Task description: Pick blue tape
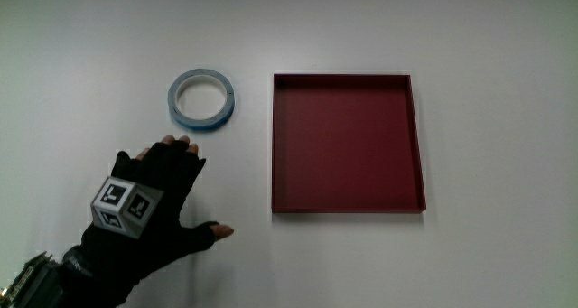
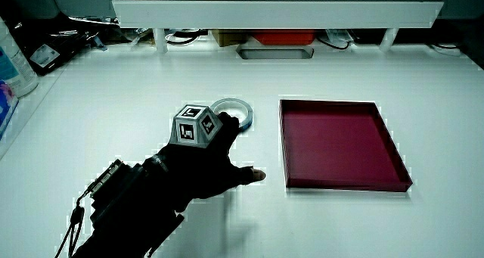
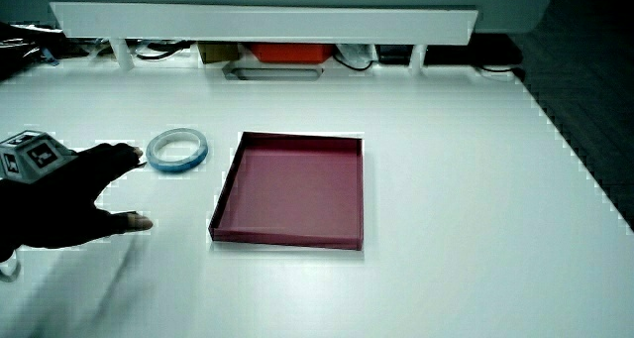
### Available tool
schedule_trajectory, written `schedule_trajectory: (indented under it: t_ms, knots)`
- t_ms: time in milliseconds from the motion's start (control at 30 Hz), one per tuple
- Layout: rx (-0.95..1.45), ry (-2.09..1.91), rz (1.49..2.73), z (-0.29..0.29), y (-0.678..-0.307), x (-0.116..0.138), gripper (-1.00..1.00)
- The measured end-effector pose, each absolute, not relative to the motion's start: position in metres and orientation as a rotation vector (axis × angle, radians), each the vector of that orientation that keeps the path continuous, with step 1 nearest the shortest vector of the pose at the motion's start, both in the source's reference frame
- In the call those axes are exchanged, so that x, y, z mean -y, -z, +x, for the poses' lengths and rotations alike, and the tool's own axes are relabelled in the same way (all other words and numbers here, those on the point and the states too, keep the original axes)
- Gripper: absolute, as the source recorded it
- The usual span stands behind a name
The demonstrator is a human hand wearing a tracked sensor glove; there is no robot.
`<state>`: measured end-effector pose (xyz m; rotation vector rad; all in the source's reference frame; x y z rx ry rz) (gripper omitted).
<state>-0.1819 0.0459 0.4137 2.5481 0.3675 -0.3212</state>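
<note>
Fingers point(image 1: 172, 150) of the gloved hand point(image 1: 149, 209) reach flat over the desk point(image 1: 488, 55) toward the blue tape point(image 1: 201, 99), their tips just short of the roll and nearer to the person than it. The grip is spread and holds nothing, with the thumb point(image 1: 215, 230) stuck out sideways toward the red tray point(image 1: 348, 204). A patterned cube point(image 1: 126, 207) sits on the back of the glove, and the forearm point(image 2: 121, 212) slopes back toward the person. One roll of blue tape lies flat on the desk, just beside the one red tray and apart from it. In both side views the tape point(image 3: 177, 149) lies between the hand point(image 3: 59, 204) and the low partition point(image 3: 267, 21).
</note>
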Motion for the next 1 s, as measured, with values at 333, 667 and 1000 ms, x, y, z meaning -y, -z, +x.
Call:
schedule_trajectory:
  t_ms: [333,667,1000]
  knots:
    - [-0.294,0.355,2.536,-0.187,-0.431,-0.010,0.00]
    - [-0.255,0.377,2.526,-0.189,-0.454,0.020,0.00]
    - [-0.168,0.362,2.469,-0.189,-0.483,0.041,0.00]
